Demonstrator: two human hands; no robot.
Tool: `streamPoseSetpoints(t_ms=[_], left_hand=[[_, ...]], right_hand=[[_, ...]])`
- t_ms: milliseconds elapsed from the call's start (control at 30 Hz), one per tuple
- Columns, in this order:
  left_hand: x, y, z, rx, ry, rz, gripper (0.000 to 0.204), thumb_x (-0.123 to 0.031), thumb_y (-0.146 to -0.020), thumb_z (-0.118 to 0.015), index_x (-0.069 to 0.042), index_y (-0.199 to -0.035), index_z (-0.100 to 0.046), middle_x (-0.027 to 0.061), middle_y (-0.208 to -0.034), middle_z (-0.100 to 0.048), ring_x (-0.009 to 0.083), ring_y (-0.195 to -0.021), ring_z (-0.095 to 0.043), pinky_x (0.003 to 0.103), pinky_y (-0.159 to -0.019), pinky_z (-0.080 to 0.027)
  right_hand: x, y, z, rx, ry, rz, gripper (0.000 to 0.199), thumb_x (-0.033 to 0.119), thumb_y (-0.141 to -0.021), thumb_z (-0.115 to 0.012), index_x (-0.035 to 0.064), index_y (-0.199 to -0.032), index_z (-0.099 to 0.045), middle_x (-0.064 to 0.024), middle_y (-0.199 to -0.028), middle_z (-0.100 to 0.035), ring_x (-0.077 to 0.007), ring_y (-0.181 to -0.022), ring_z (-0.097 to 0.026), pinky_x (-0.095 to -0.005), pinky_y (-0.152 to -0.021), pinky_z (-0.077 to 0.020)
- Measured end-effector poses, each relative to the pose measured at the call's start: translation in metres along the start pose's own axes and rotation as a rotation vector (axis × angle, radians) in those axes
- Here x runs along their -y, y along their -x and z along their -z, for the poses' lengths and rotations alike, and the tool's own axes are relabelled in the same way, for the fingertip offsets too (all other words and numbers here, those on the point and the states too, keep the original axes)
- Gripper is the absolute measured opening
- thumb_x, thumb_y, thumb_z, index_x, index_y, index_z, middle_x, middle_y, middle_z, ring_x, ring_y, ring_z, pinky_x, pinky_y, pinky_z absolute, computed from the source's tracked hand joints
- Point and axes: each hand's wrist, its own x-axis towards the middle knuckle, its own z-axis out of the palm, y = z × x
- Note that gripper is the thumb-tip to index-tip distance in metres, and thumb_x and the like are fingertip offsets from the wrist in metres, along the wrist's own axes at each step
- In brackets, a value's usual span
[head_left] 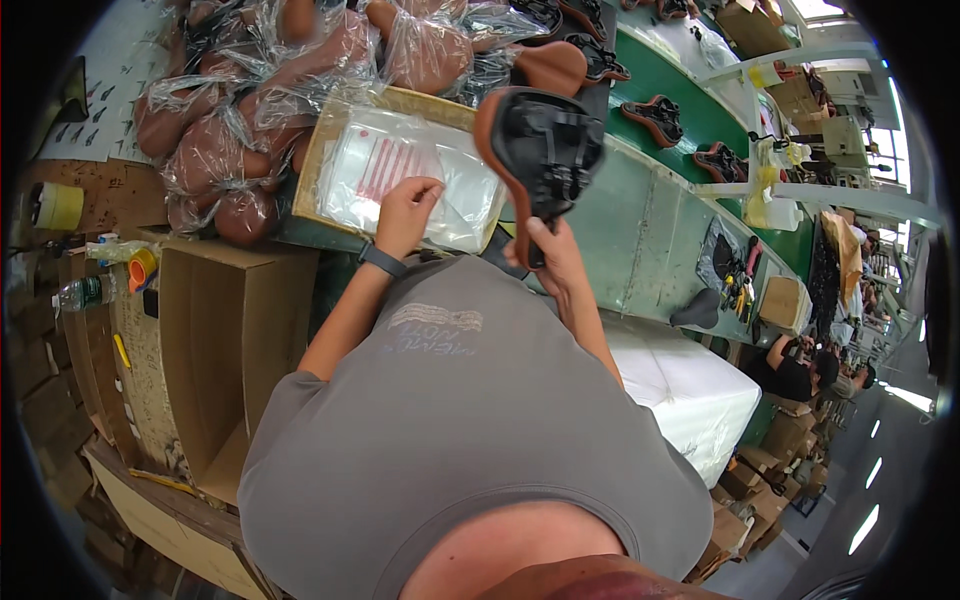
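My right hand (552,258) grips a brown bicycle saddle (540,145) by its narrow end and holds it up with the black underside and rails facing me. My left hand (406,213), with a dark band on the wrist, rests its fingertips on a stack of clear plastic bags (400,175). The bags lie in a shallow cardboard tray (322,140) just left of the saddle. Behind the tray is a pile of brown saddles wrapped in clear bags (250,110).
A green conveyor belt (690,115) carrying more saddles runs off to the upper right. An open cardboard box (230,330) stands at my left, with a tape roll (58,206) and a water bottle (85,292) beyond it. A white covered block (690,390) and seated workers (795,372) are on the right.
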Motion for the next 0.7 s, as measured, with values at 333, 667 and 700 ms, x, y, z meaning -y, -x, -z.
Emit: streamPoseSetpoints(t_ms=[333, 667, 700], left_hand=[[-0.048, 0.027, 0.000, 0.222, 0.277, 0.221, 0.021, -0.014, -0.115, -0.065, 0.004, -0.115, -0.074, 0.0101, -0.107, -0.082, 0.0183, -0.099, -0.081, 0.033, -0.087, -0.064], [-0.070, 0.007, 0.006, 0.266, 0.992, 0.460, 0.023, -0.021, -0.120, -0.057, -0.004, -0.129, -0.070, 0.0064, -0.122, -0.079, 0.0211, -0.123, -0.073, 0.043, -0.116, -0.055], [-0.052, -0.002, 0.018, 0.326, 1.261, 0.359, 0.025, -0.021, -0.121, -0.054, -0.005, -0.128, -0.070, 0.0067, -0.124, -0.079, 0.0224, -0.124, -0.073, 0.045, -0.116, -0.055]], right_hand=[[-0.012, -0.042, -0.052, 0.119, -0.066, -0.203, 0.039, 0.018, -0.106, -0.079, 0.0034, -0.137, -0.060, -0.0097, -0.106, -0.075, -0.0214, -0.084, -0.078, -0.0362, -0.072, -0.0694], [0.007, -0.023, -0.023, 0.114, -0.581, -0.124, 0.032, 0.013, -0.108, -0.074, 0.0105, -0.138, -0.062, -0.0098, -0.119, -0.069, -0.0274, -0.098, -0.069, -0.0386, -0.077, -0.0595], [0.006, -0.025, -0.014, 0.098, -0.588, -0.093, 0.034, 0.015, -0.108, -0.075, 0.0098, -0.139, -0.062, -0.0095, -0.119, -0.069, -0.0273, -0.098, -0.067, -0.0387, -0.078, -0.0580]])
